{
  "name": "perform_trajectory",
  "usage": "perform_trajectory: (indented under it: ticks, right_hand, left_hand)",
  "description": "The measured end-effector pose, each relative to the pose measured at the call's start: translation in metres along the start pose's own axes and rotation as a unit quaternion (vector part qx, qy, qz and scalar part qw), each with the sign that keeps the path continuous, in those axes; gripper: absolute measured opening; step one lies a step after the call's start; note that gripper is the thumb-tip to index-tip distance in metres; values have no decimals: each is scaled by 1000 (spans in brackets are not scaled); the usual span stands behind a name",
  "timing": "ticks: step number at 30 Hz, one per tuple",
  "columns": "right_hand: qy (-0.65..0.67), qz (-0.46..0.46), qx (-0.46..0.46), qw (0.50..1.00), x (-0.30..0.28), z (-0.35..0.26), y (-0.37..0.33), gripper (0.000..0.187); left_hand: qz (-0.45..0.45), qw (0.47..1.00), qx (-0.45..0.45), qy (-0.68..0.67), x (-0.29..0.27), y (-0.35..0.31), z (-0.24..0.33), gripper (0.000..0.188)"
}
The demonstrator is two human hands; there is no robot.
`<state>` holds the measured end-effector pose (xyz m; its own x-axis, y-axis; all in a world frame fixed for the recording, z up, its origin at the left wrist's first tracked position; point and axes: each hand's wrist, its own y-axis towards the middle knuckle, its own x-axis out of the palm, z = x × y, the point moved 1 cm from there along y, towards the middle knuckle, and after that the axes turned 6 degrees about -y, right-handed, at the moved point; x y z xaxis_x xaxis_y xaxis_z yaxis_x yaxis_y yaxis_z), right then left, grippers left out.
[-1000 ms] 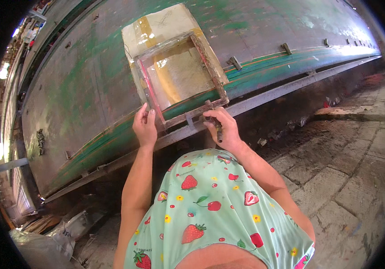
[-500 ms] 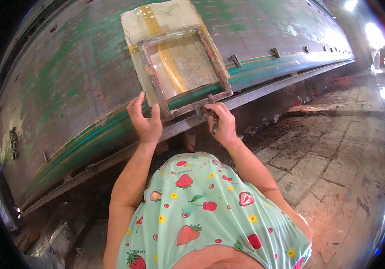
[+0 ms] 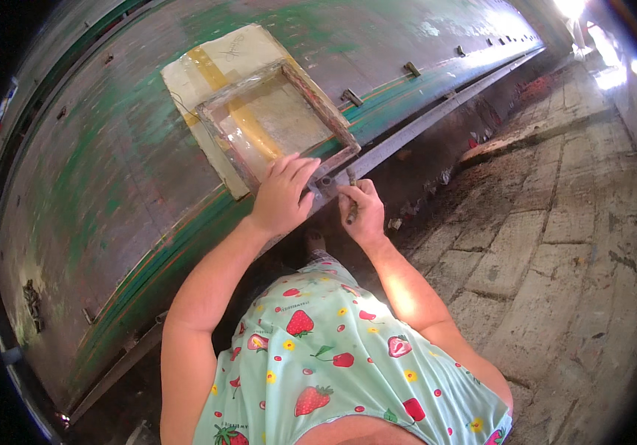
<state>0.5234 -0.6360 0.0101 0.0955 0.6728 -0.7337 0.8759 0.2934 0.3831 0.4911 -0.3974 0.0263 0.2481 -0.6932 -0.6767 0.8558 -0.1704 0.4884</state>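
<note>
A worn wooden frame [image 3: 211, 126] lies tilted on a white board [image 3: 181, 78] with yellow-brown tape, at the long table's near edge. Through its opening I see a greyish, translucent sheet. My left hand [image 3: 283, 194] lies over the frame's near left corner, fingers stretched out and hiding that part. Closed around a short dark metal rod [image 3: 352, 215], my right hand [image 3: 364, 211] is just off the frame's near side. Between my hands, a small metal bracket with a round hole [image 3: 325, 181] sits at the frame's near edge.
The long green-and-brown stained table [image 3: 133, 148] has a metal rail [image 3: 407, 144] along its near edge. Small metal stops [image 3: 412, 69] line that edge. A dark gap with debris separates it from the brick floor [image 3: 526, 259] at right. A dark metal piece [image 3: 31, 304] lies at far left.
My left hand has moved right, from beside the frame onto its near corner. My right hand still grips the rod, now slightly away from the bracket. The whole view has shifted and turned.
</note>
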Motion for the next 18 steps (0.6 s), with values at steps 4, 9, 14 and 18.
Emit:
perform_trajectory:
  ticks: [4, 9, 14, 18]
  right_hand:
    - [-43, -17, 27, 999, 13, -1, -21, 18]
    - [-18, 14, 60, 998, 30, -9, -31, 15]
    - [45, 30, 93, 994, 44, -3, -31, 16]
    - [106, 27, 201, 973, 57, 3, -29, 17]
  left_hand:
    - [-30, 999, 20, -7, 12, 13, -9, 53]
    - [-47, 998, 29, -16, 24, 15, -18, 37]
    - [-31, 998, 48, -10, 24, 13, -17, 36]
    - [-43, 999, 30, -1, 23, 12, -14, 36]
